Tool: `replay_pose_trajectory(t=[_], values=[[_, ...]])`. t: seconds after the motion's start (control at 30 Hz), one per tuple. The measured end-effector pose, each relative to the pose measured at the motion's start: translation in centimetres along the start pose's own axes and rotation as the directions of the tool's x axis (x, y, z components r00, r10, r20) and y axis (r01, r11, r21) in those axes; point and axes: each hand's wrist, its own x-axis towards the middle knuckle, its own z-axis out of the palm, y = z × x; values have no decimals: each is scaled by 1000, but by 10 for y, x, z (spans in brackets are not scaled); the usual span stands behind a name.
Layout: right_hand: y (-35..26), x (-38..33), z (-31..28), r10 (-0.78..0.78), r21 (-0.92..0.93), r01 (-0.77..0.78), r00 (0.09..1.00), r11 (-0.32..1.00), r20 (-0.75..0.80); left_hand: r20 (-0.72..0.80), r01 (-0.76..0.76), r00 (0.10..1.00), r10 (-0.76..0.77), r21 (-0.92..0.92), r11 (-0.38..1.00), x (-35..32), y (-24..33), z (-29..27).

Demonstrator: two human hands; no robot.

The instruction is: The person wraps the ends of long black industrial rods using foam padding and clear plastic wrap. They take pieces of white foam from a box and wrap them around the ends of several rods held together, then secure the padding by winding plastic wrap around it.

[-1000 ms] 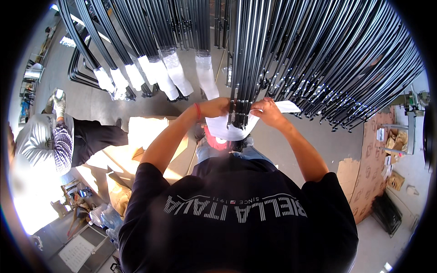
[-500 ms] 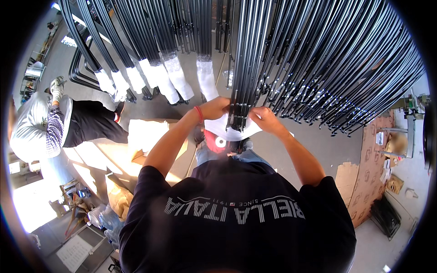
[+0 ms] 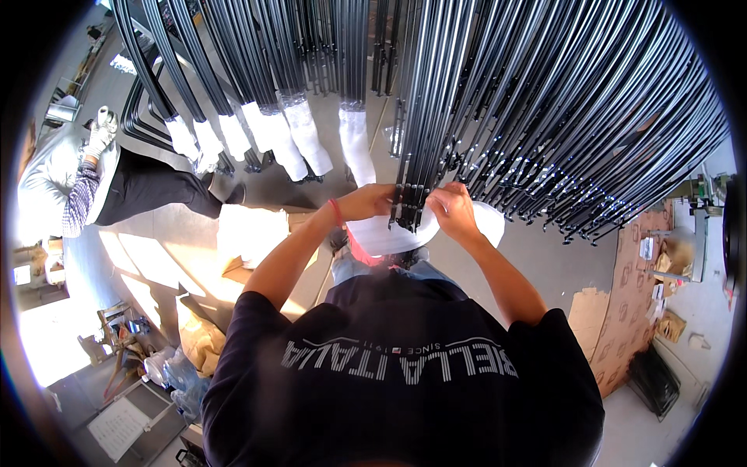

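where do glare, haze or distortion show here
Head view: glare blows out the bright patch at lower left, and the white wrap shows little texture; head view: outer black rods bow near the rim, probably fisheye bending; head view: faint haze over the black shirt.

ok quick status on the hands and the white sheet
Left hand left of black rod bundle, right hand right of it. White sheet at the bundle's lower ends, showing beyond right hand. More bare rods crowd the right side.

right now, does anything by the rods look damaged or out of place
Nothing visibly damaged. Only the white sheet stands out: it bulges loosely and juts past the right hand, unlike the snug white wraps at left.
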Motion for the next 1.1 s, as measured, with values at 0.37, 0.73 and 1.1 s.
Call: replay_pose_trajectory(t=[0.37, 0.73, 1.1], values=[[5, -4, 6, 144, 373, -154, 988, 915, 55, -561, 68, 804, 199, 419, 906, -10, -15, 31], [34, -10, 18, 247, 733, -520, 854, 439, 458, -664, 126, 745, 60, 229, 965, -3, -4, 35], [-15, 56, -3, 208, 825, -477, 878, 303, 431, -508, -8, 860, -56, -125, 992, 6, -27, 48]])
